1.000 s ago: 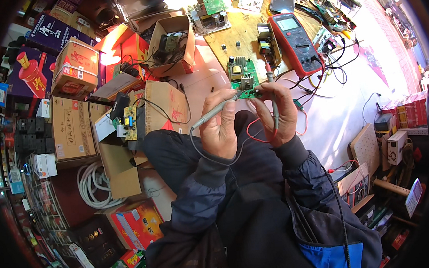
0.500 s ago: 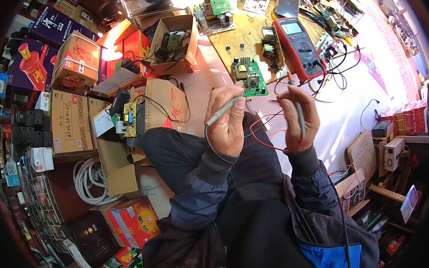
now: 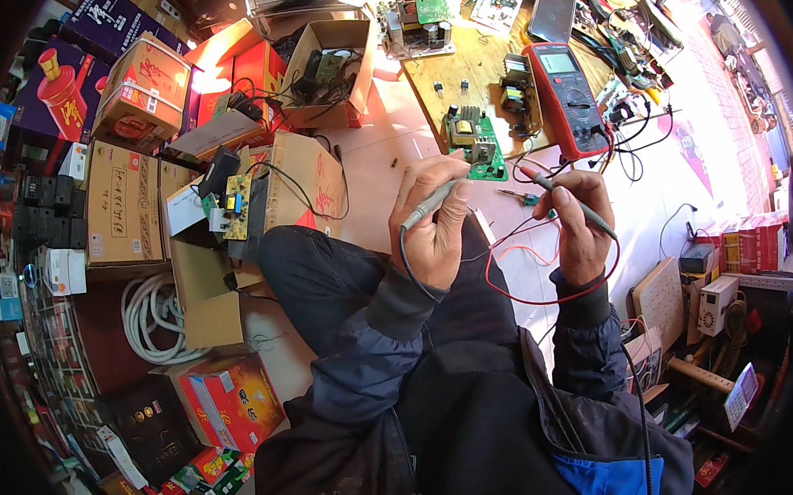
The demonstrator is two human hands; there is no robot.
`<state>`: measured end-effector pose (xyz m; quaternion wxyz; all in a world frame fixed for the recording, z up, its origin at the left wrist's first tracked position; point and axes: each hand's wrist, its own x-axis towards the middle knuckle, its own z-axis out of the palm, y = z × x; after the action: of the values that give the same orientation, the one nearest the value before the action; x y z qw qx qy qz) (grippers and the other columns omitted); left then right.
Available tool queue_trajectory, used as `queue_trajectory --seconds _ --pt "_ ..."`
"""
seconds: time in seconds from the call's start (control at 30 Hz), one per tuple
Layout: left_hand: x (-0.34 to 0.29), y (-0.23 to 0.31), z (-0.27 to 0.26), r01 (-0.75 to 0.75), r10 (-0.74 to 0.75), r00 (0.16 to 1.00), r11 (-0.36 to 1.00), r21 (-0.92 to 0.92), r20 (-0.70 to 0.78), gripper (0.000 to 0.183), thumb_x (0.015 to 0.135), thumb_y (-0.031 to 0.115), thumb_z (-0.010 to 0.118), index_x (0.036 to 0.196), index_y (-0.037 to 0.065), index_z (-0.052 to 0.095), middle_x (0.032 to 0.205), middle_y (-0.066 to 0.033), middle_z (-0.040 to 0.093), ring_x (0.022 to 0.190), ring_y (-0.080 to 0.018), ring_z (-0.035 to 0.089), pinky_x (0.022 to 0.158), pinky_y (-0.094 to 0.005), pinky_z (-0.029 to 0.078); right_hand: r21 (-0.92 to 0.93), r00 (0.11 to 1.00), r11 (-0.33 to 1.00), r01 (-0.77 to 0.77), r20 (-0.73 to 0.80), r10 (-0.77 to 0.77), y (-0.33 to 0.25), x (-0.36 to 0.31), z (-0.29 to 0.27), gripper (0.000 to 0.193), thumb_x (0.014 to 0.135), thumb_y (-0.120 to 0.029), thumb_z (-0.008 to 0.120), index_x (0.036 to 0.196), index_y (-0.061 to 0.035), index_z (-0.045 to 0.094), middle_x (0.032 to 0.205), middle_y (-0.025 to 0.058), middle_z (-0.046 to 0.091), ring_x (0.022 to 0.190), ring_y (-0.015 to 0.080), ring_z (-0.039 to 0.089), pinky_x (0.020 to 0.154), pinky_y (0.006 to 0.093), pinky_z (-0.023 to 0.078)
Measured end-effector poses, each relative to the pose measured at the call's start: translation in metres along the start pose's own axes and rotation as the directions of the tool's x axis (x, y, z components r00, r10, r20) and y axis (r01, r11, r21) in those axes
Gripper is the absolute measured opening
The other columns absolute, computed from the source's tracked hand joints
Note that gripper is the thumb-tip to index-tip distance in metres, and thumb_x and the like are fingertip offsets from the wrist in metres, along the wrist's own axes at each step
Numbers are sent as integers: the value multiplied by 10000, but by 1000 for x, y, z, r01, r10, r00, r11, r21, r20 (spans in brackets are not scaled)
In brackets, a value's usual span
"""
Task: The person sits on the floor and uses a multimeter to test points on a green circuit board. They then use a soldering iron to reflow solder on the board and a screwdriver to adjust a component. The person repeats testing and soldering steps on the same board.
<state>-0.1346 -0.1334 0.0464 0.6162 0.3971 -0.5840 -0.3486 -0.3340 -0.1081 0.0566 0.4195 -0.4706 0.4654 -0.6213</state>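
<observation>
Within both hands (image 3: 434, 237), one probe (image 3: 428, 206) each.

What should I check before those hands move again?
1. Left hand gripping a grey probe: ok.
2. Right hand gripping the other probe: ok.
3. Left probe's tip on the green circuit board: cannot tell; fingers hide it.
4. Right probe's tip contact: cannot tell; too small to make out.
5. Circuit board wholly on the wooden board: not ok; its near end appears to stick out past the edge.
6. Red multimeter uncovered by the hands: ok.
</observation>
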Motion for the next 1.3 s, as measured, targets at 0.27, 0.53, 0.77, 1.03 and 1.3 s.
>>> queue_trajectory --seconds 0.27,0.53,0.77,1.03,1.3 --pt "0 1 -4 10 -10 997 1000 5 75 159 1068 76 565 1176 -23 625 1222 -136 621 1144 -214 624 1006 -324 490 27 994 995 -96 52 94 -2 7 -4 179 986 -124 648 1064 26 589 879 118 671 780 158 648 788 295 504" --pt "-4 0 -4 22 -19 998 999 -40 62 153 1065 83 575 1156 -26 632 1204 -130 620 1152 -229 629 1008 -331 488 48 991 995 -89 104 83 -1 12 -4 173 974 -117 657 1038 28 587 886 117 658 773 171 652 776 300 515" --pt "-5 1 -6 32 -29 998 998 -60 61 159 1064 88 582 1163 -25 635 1199 -124 621 1149 -224 626 1002 -327 487 60 992 994 -88 99 82 0 12 -3 180 968 -116 663 1029 33 583 913 128 647 773 182 652 772 309 523" --pt "-6 1 -5 33 -28 998 997 -75 61 162 1063 90 586 1161 -28 636 1177 -121 622 1119 -206 618 996 -317 480 63 990 994 -94 110 86 1 11 -4 179 968 -116 664 1029 33 583 909 129 650 773 182 652 773 314 530" --pt "-5 1 -5 39 -35 997 996 -75 64 160 1063 82 583 1161 -33 636 1179 -121 622 1107 -200 616 988 -313 482 61 990 995 -83 122 75 3 12 -5 170 977 -98 649 1050 34 572 951 132 626 764 199 644 735 326 533"
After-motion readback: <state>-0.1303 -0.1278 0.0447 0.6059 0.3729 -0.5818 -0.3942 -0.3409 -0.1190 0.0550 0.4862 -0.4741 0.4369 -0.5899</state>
